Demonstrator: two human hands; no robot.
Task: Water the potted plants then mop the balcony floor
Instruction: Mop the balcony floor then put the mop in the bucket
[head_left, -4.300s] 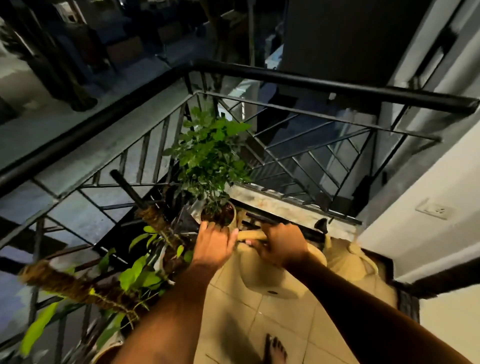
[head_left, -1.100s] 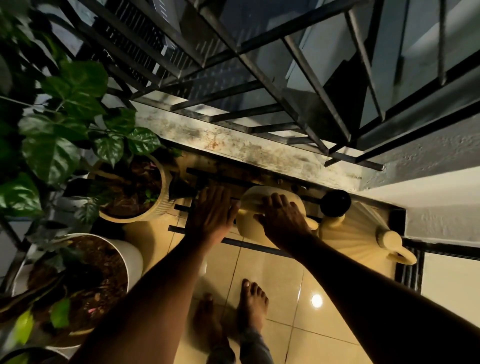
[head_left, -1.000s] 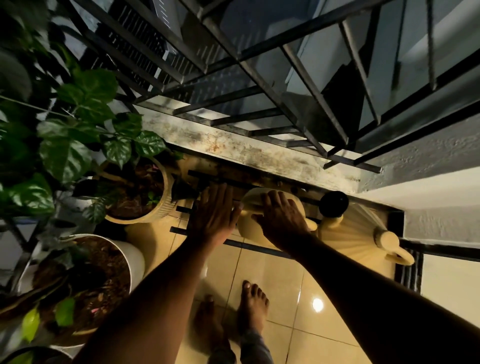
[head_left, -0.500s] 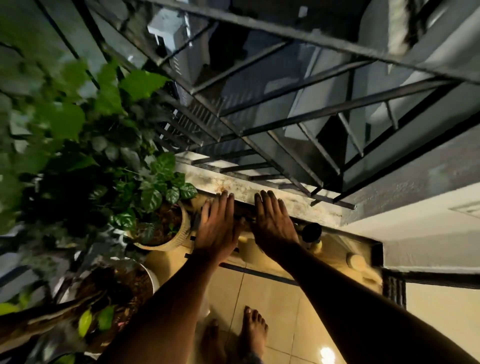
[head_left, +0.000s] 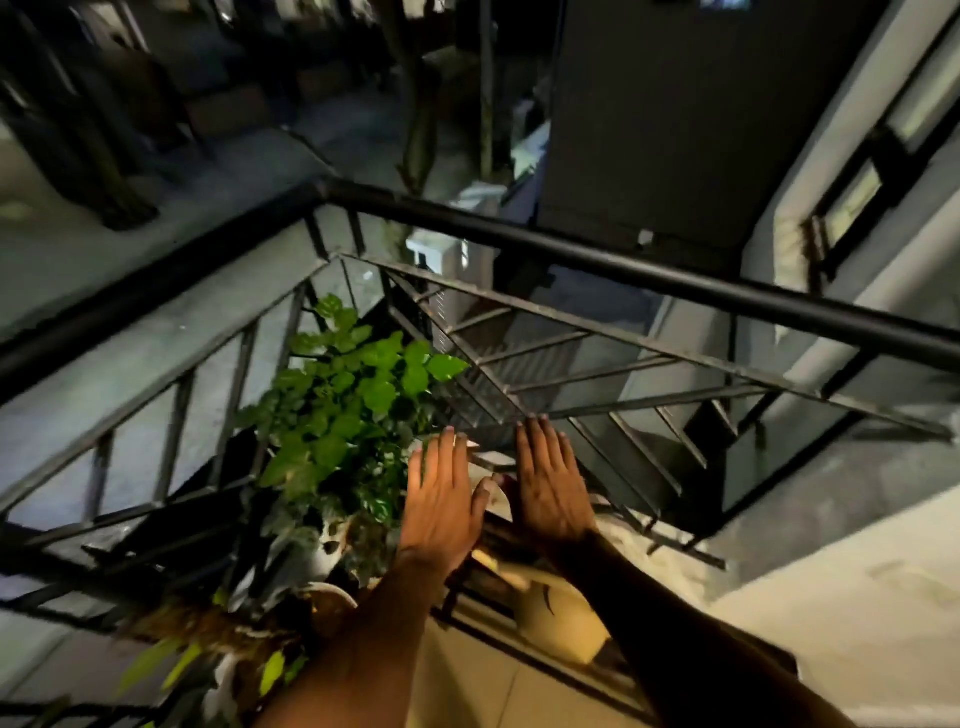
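Nighttime balcony corner, pretty dim, with a black metal railing (head_left: 649, 275) running around it and dark street stuff sitting way below. Both arms are reaching out over the corner. Left hand (head_left: 441, 501) is hanging flat with fingers straight, gripping nothing, right beside the leafy potted plant (head_left: 353, 405) that's filling the corner against the bars. Right hand (head_left: 553, 488) is doing the same, fingers stretched out and empty, hovering in front of the railing's lower diagonal bars. Cream watering can (head_left: 558, 618) is sitting down on the tiled floor (head_left: 467, 686) under the right forearm, partly hidden by it, close to the base of the railing. More pots and blurry leaves (head_left: 270, 670) are crowding the lower left. White wall (head_left: 841, 613) is closing off the right side.
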